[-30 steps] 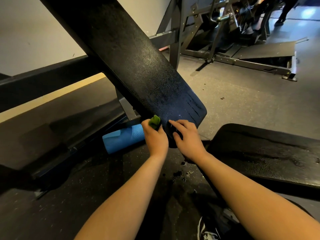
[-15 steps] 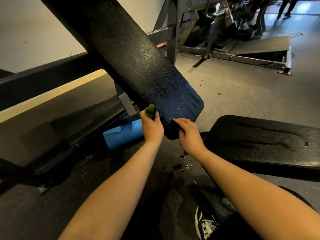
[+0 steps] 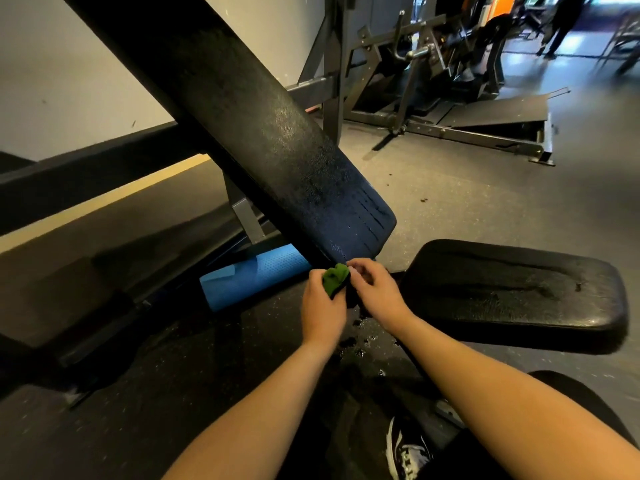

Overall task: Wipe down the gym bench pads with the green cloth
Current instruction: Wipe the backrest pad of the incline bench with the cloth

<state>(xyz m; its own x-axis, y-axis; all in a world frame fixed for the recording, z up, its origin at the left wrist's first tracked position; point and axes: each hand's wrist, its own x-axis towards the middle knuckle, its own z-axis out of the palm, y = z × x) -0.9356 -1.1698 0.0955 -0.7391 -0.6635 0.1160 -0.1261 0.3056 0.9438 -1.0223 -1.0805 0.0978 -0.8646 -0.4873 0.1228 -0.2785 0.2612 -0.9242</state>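
Left hand [image 3: 323,306] has the green cloth [image 3: 335,279] bunched up tight in its fingers, right under the bottom edge of the back pad [image 3: 277,143]. Right hand [image 3: 378,293] is right beside it with fingers curled in toward the cloth. It could be pinching a corner to refold it, but honestly I can't tell from this angle whether it's actually gripping anything.

So the cloth's off the pad surface at this moment, just below its lower lip.

Progress-wise, the lower end of the back pad looks wet, with run marks streaking down it, and there are drips on the floor [image 3: 360,339] underneath, so I'd say that part's had a pass. The seat pad [image 3: 512,289] has damp-looking smears too, though they're patchy, and I'd guess it needs a proper wipe. The upper back pad looks duller, maybe not reached yet.

There's a blue foam roller [image 3: 249,276] lying behind the bench, well out of the way.
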